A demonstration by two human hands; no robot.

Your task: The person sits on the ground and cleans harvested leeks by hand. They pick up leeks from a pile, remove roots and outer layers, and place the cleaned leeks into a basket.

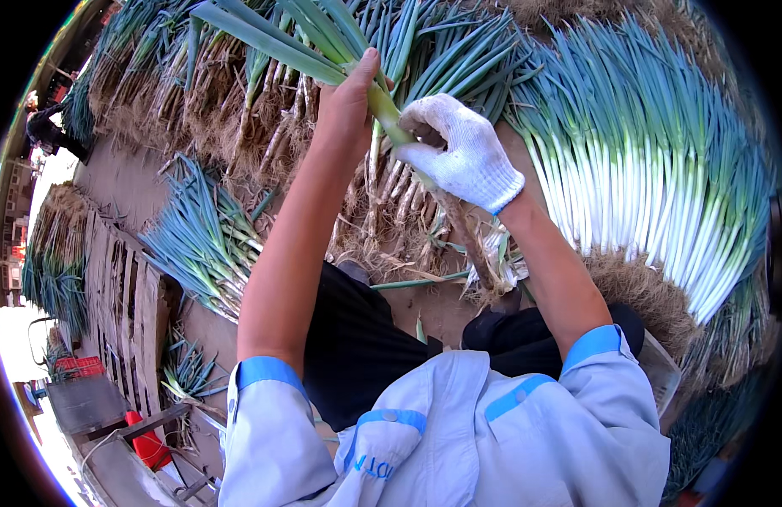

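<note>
A single large green onion (384, 109) slants across the top middle, its green leaves up to the left and its brown, soiled lower stalk and roots down to the right. My bare left hand (353, 95) is closed around it just below the leaves. On my right hand (451, 149) is a white knit glove; its thumb and fingers curl around the stalk below the left hand. Peeled white stalks with roots and green tops lie in a wide fan (625, 190) at the right. Unpeeled, soiled green onions (229, 120) lie in a row behind my hands.
A smaller pile of green onions (201, 234) lies left of my left forearm. Wooden pallets (121, 298) stand further left, near a metal cart frame (112, 469) and a red crate (80, 366). Loose husks (499, 253) lie near my shoes. Another person (48, 130) is at the far upper left.
</note>
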